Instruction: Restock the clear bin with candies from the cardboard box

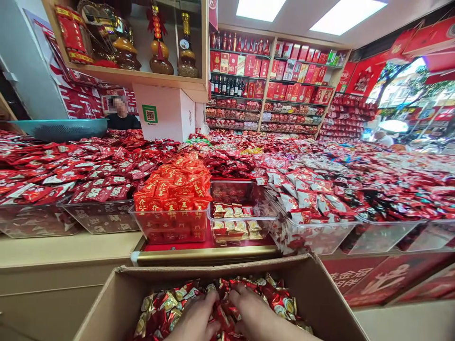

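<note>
An open cardboard box (216, 271) stands right in front of me, holding many small red-and-gold wrapped candies (167, 303). My left hand (199, 315) reaches into the box, fingers curled down among the candies. Close beside it, my right hand (250, 310) is dug into the same heap, its fingers bent round candies. The fingertips of both hands are partly hidden by wrappers. Just beyond the box is a clear plastic bin (245, 216) with a low layer of gold-and-red wrapped candies.
A clear bin heaped with orange-red packets (172, 199) stands left of the low bin; red-and-white packets (309, 199) fill another at right. A teal basket (60, 129) sits at back left, near a seated person (122, 116). Shelves (272, 76) of boxes and bottles line the back.
</note>
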The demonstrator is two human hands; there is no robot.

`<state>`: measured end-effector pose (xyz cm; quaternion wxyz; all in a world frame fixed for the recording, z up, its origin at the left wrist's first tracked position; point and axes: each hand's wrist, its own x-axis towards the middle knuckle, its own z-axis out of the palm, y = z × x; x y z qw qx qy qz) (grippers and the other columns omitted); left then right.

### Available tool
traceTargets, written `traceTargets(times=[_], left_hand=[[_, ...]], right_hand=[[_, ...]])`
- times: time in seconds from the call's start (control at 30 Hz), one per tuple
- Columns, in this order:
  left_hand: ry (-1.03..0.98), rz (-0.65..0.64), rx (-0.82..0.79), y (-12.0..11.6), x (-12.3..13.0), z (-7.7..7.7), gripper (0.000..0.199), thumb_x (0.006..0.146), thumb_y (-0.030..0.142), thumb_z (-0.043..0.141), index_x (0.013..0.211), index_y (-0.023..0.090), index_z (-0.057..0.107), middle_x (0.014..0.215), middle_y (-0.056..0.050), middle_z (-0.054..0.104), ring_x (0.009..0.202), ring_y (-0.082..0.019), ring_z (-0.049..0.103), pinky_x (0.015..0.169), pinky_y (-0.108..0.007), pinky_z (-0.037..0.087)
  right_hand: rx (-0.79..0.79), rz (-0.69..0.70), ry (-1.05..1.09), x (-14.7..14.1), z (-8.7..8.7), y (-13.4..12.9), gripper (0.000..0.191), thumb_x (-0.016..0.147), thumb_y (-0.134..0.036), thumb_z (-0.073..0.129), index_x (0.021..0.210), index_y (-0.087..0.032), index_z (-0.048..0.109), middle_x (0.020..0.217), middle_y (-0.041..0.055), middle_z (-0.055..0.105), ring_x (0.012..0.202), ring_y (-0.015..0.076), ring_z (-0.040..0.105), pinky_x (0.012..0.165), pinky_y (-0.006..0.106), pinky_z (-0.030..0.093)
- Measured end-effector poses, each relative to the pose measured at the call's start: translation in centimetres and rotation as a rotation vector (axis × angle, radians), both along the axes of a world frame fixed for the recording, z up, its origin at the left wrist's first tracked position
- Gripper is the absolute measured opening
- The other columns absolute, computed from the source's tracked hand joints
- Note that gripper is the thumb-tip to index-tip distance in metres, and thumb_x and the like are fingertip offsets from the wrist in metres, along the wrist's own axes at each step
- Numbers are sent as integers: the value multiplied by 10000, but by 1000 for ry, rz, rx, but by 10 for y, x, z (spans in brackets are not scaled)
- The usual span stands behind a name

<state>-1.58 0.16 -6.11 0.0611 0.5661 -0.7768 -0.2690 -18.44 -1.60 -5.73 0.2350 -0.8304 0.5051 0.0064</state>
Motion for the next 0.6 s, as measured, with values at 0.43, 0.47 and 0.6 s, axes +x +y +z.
traceTargets(times=[0.43,0.47,0.6], left_hand=[[240,49,-39,-1,12,28,190,592,82,478,694,199,586,824,-22,600,789,-173,517,699,-248,364],[286,48,-27,-2,12,31,152,599,96,478,673,202,559,794,-9,595,772,-166,513,689,-241,364],[471,143,15,-3,3,35,113,662,114,353,671,213,406,625,26,518,608,-134,479,576,-222,373]], right_hand=[[-86,-132,-166,-15,20,-8,66,624,-133,501,658,-178,533,664,5,600,602,122,494,516,215,259],[-93,-132,-226,-16,24,-8,65,627,-123,482,649,-175,516,654,-1,587,590,111,471,518,211,258],[-15,-119,-502,-13,37,-3,39,645,-137,476,635,-163,450,594,-28,502,564,87,379,513,187,270]])
